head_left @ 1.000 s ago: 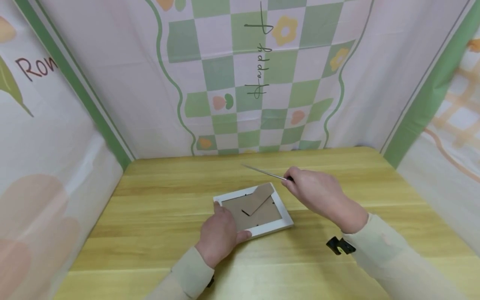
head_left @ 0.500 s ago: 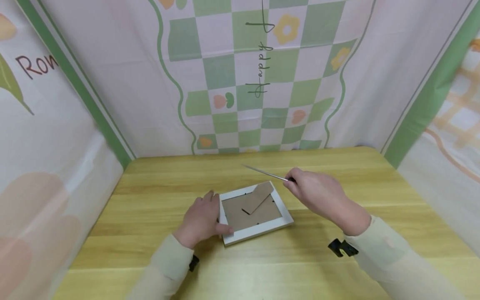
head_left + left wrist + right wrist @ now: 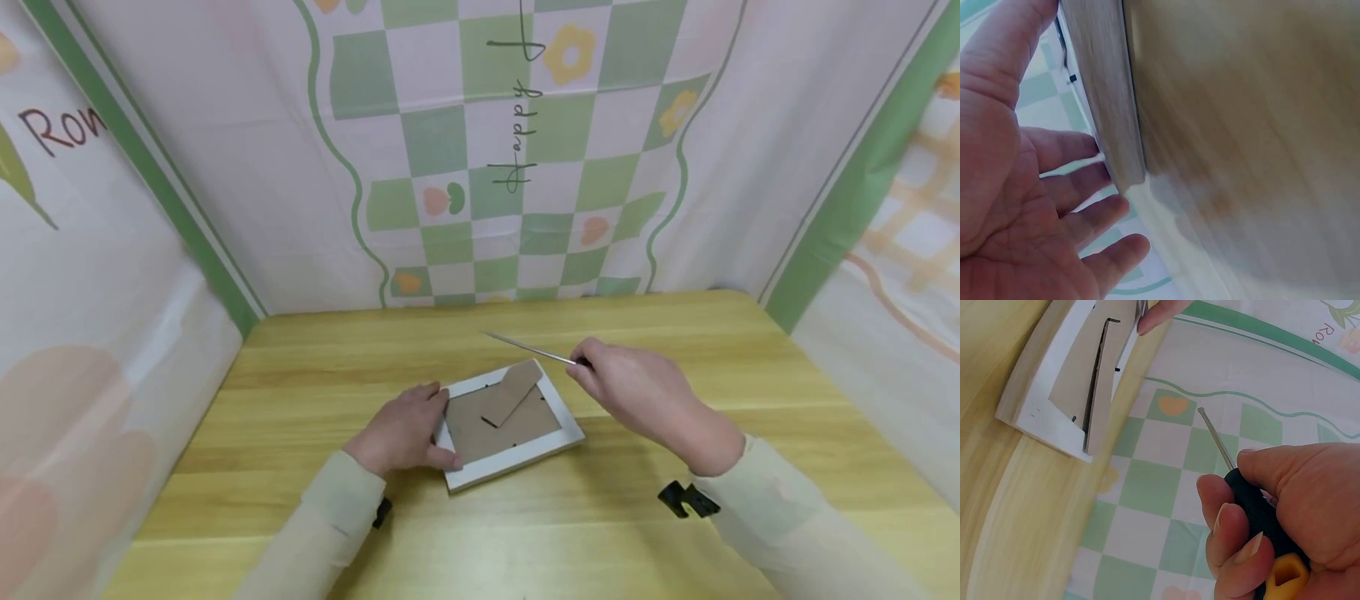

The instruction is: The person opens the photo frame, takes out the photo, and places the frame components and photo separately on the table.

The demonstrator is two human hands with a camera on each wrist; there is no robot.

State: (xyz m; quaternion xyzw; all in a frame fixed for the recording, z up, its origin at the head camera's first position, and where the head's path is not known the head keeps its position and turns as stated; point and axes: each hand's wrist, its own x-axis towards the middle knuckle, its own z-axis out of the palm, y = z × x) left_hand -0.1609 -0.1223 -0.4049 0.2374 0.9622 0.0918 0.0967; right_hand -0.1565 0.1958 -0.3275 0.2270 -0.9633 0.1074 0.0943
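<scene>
A white picture frame (image 3: 517, 457) lies face down on the wooden table, its brown backing board (image 3: 468, 425) and folded stand (image 3: 516, 390) showing. My left hand (image 3: 399, 429) rests at the frame's left end, thumb on the near left corner and a fingertip at the far left one. In the left wrist view its relaxed fingers (image 3: 1094, 215) touch the frame's side (image 3: 1107, 94). My right hand (image 3: 637, 387) grips a screwdriver by its dark handle with a yellow part (image 3: 1257, 509); the thin metal shaft (image 3: 525, 346) points left, above and beyond the frame.
The wood-grain table (image 3: 300, 475) reaches back to a hanging cloth (image 3: 435, 75) with green and white checks. Printed cloths also hang on the left (image 3: 67, 283) and right (image 3: 900, 358). A black strap piece (image 3: 688, 500) hangs at my right sleeve.
My left hand has slid left, from over the backing board to the frame's left end, uncovering the near left corner. The right hand and screwdriver have hardly moved.
</scene>
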